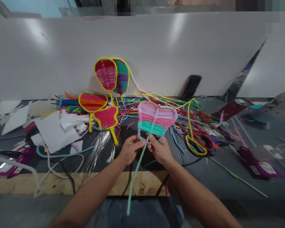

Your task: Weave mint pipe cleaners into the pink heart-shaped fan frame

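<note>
Between my hands stands a heart-shaped fan (154, 117) made of pipe cleaners, with pink and lilac bands above and teal below. My left hand (131, 148) pinches its lower tip from the left. Thumb and fingers of my right hand (160, 148) close on the same tip from the right. From that tip a pale green pipe cleaner (134, 177) hangs down toward my lap, its upper end passing between my thumbs. Both sets of fingers partly cover the join, so how the strand is fastened there is hidden.
Finished-looking fans with yellow rims (106, 74) lean at the wall and lie left. Loose pipe cleaners (154, 95) spread behind. Yellow-and-red-handled scissors (196, 145), a phone (192, 87), a drink can (235, 107) and a thin stick (237, 177) are right; white paper (55, 129) lies left.
</note>
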Demonstrator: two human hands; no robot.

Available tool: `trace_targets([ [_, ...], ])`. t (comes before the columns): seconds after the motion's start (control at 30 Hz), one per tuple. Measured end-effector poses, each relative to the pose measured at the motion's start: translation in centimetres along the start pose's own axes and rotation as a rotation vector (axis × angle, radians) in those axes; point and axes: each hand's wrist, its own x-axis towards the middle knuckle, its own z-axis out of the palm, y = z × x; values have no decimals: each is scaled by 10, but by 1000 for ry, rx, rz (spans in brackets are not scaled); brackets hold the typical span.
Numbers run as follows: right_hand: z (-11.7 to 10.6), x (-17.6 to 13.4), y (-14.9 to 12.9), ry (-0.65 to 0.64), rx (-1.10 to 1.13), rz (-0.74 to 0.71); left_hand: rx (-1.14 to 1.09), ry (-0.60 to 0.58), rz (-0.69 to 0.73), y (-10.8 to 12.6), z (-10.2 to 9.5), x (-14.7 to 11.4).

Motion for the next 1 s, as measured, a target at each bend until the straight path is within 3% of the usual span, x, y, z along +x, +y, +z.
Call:
trace_targets([
  [0.17,4,-7,-9,-7,-275,-108,6,-31,-18,1,-1,1],
  [0.3,5,-8,-10,2,-336,-125,0,8,-25,0,-3,3],
  [0.57,1,-1,-5,12,1,74,318,36,90,7,-8,0],
  [0.7,2,-1,-17,-48,139,164,318,67,141,11,-11,0],
  [0.83,1,0,-21,-131,96,234,258,107,150,15,-12,0],
  [1.0,-2,-1,-19,-134,74,279,344,118,225,17,-12,-2],
])
